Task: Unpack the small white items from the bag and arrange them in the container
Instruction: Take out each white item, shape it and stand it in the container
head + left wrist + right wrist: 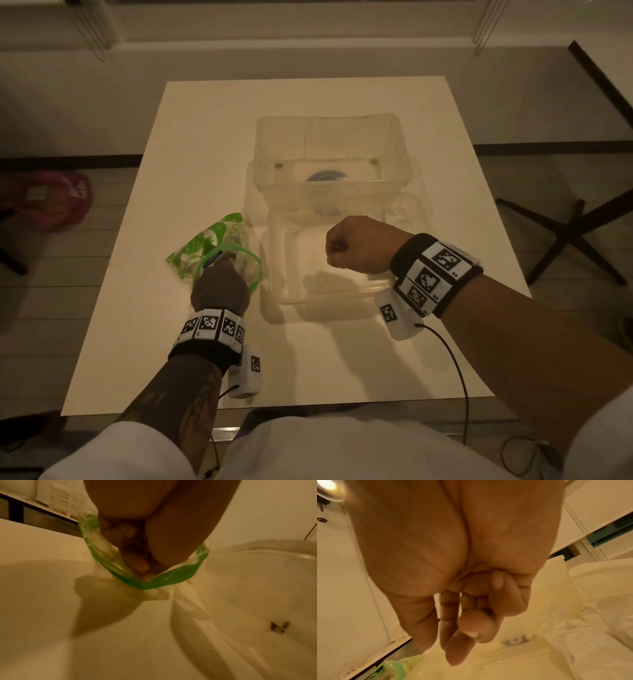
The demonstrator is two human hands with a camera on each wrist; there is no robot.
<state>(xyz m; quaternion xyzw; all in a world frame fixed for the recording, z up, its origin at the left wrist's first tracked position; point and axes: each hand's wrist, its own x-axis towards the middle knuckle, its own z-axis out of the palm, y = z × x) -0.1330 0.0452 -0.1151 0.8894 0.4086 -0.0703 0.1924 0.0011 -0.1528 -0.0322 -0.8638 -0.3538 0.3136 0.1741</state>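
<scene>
Reaching into the bag (219, 246), the left grip (219, 284) is seen w/ fingers (137, 562) curled inside its green-edged mouth; whether anything is pinched can't be told. The bag lies on the counter (144, 274), just left of the clear container (329, 267). The right grip (356, 245) is held over the container, fingers (476, 623) curled into a loose fist, nothing visibly held. The small white items aren't clearly made out. A 2nd clear tub (330, 150) is set behind.
</scene>
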